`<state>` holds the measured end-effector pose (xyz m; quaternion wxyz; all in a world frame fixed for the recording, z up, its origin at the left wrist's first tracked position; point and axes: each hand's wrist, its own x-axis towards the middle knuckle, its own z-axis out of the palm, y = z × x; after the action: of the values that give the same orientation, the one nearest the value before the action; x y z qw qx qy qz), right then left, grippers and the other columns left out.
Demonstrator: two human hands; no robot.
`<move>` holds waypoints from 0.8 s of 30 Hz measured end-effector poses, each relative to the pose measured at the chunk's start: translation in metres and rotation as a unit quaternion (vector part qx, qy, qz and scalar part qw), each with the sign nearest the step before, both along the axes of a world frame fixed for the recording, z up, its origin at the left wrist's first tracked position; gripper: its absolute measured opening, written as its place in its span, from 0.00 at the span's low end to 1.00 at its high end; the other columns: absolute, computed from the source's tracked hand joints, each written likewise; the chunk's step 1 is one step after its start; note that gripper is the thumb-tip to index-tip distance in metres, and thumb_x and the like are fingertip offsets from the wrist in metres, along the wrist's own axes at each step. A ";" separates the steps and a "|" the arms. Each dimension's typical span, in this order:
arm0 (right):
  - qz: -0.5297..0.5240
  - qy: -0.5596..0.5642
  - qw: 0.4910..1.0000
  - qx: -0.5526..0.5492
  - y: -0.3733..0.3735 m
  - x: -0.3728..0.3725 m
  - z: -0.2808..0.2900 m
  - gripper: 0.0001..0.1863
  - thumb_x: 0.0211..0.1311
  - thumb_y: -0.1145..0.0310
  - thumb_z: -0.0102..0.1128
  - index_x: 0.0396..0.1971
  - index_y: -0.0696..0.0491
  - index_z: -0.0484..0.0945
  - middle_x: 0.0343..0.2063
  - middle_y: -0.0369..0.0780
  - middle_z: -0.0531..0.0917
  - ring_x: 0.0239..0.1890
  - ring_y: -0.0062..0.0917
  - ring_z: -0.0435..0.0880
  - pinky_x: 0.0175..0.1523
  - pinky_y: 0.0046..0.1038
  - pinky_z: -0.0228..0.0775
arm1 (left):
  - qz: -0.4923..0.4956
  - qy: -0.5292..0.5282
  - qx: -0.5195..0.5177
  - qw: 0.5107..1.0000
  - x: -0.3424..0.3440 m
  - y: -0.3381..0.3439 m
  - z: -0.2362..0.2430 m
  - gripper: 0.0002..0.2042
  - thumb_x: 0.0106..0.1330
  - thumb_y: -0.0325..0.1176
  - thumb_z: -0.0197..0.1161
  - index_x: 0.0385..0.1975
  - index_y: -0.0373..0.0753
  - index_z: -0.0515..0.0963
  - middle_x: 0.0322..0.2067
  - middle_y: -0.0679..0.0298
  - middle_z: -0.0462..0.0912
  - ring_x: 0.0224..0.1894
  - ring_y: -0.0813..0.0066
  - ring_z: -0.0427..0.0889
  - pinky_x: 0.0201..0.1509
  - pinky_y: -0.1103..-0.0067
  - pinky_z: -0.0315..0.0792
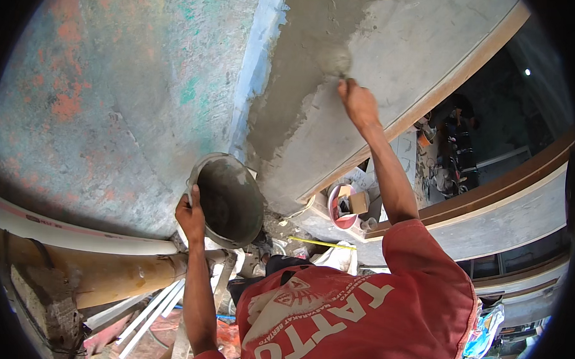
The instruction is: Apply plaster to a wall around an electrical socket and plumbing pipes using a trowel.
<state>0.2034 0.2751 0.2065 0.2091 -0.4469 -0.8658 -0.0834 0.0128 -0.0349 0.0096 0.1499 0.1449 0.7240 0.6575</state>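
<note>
My left hand (192, 215) is closed on the rim of a dark round basin (247, 206), with the thumb over the edge. The basin is tilted against the lower wall, and its inside looks dark and smeared with grey. My right hand (360, 103) is raised and closed at the wall, gripping something whose blurred end touches the surface; I cannot make out its kind. Around it, a darker band of wet-looking plaster (291, 66) runs beside the lighter grey plaster (393, 63). A pale blue strip (247, 89) borders the band on the left.
A wooden frame (423, 108) edges an opening on the right, with objects beyond. Below it stands a pink-rimmed bucket (343, 222) holding boxes. At lower left lie a thick bamboo pole (126, 275), a white pipe (76, 235) and white strips (146, 314).
</note>
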 end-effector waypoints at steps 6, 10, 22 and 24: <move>-0.051 0.185 0.981 0.040 -0.022 0.024 0.058 0.22 0.64 0.55 0.40 0.28 0.60 0.72 0.13 0.47 0.75 0.15 0.35 0.76 0.24 0.34 0.67 | 0.011 0.023 -0.037 0.999 -0.004 -0.001 -0.005 0.23 0.60 0.46 0.58 0.13 0.33 0.67 0.12 0.72 0.60 0.19 0.83 0.55 0.22 0.81 0.53; 0.020 0.222 0.958 -0.180 -0.015 0.002 0.046 0.21 0.64 0.55 0.40 0.26 0.59 0.71 0.11 0.35 0.68 0.10 0.18 0.67 0.16 0.25 0.61 | 0.005 0.003 0.000 1.000 -0.003 0.001 -0.002 0.23 0.60 0.46 0.59 0.13 0.33 0.67 0.12 0.71 0.60 0.19 0.82 0.55 0.22 0.81 0.54; -0.015 -0.068 0.997 0.017 0.005 0.006 -0.042 0.20 0.61 0.55 0.41 0.27 0.56 0.74 0.18 0.53 0.77 0.24 0.48 0.78 0.31 0.44 0.71 | 0.006 0.037 -0.039 0.999 -0.004 0.003 -0.007 0.24 0.59 0.48 0.58 0.15 0.31 0.69 0.12 0.66 0.62 0.19 0.78 0.58 0.24 0.78 0.57; -0.024 -0.044 0.996 0.080 0.001 -0.001 0.018 0.19 0.62 0.56 0.40 0.27 0.57 0.73 0.19 0.54 0.77 0.24 0.48 0.78 0.32 0.45 0.71 | 0.013 0.041 -0.025 0.999 -0.005 0.000 -0.009 0.24 0.59 0.48 0.58 0.15 0.31 0.68 0.12 0.67 0.61 0.19 0.79 0.57 0.23 0.78 0.57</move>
<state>0.2026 0.2764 0.2246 0.2041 -0.4450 -0.8540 -0.1763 0.0075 -0.0345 0.0003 0.1148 0.1585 0.7475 0.6347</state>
